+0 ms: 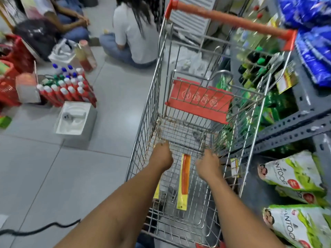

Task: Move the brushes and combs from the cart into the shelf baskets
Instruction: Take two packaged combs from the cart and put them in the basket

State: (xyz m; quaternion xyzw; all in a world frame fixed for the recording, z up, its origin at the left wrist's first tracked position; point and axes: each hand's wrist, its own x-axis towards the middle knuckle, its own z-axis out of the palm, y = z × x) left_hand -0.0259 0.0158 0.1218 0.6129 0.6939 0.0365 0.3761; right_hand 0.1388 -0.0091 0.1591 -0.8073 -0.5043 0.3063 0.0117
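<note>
A wire shopping cart with a red handle stands in front of me. On its mesh floor lies an orange comb in a long yellow packet, lengthwise between my two hands. A second yellow packet shows partly beside my left forearm. My left hand is down inside the cart to the left of the comb, its fingers curled under and hidden. To the comb's right, my right hand hovers with the thumb spread and nothing seen in it. No shelf basket is in view.
Grey metal shelves run along the right with green bottles, blue packs and green-white bags. On the floor at left stand red-and-white bottles, a white tray and red baskets. Two persons sit on the floor ahead. A black cable crosses the tiles.
</note>
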